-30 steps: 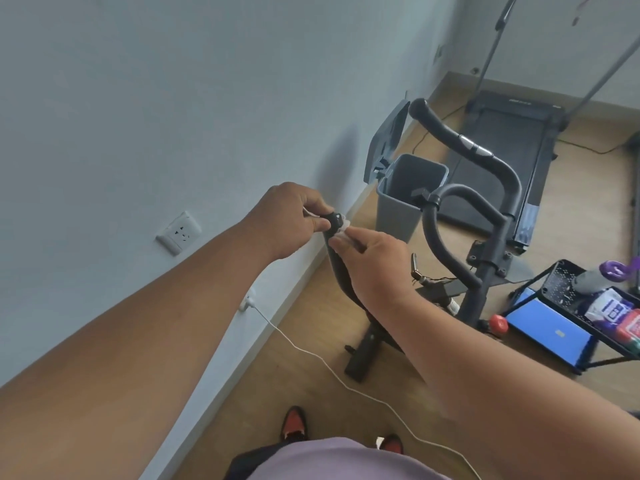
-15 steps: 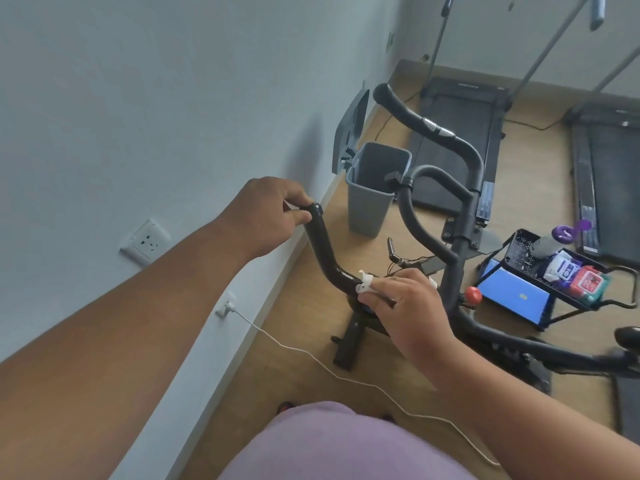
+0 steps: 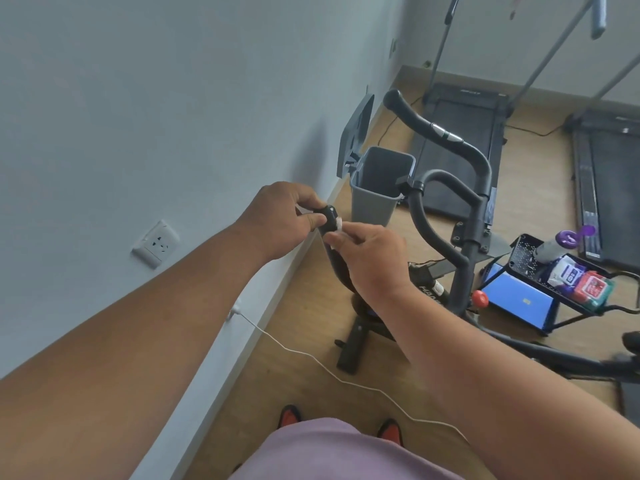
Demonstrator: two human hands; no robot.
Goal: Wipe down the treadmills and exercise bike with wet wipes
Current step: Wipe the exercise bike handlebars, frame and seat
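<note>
A black exercise bike [image 3: 465, 237] stands in front of me by the wall. My left hand [image 3: 284, 216] pinches the tip of its near handlebar [image 3: 329, 216]. Just below that tip, my right hand [image 3: 372, 259] is closed on a white wet wipe [image 3: 337, 225] and presses it against the bar. The bar under my right hand is hidden. Two dark treadmills lie on the floor beyond, one [image 3: 460, 147] behind the bike and one [image 3: 613, 188] at the right edge.
An open grey bin [image 3: 375, 192] stands against the wall behind the handlebar. A black wire rack [image 3: 540, 282] at the right holds wipe packs and a spray bottle. A white cable [image 3: 311, 362] trails from the wall socket [image 3: 156, 244] across the wood floor near my feet.
My right hand with the wipe has slid up the handlebar from its lower bend to just below the tip. My left hand stays on the tip.
</note>
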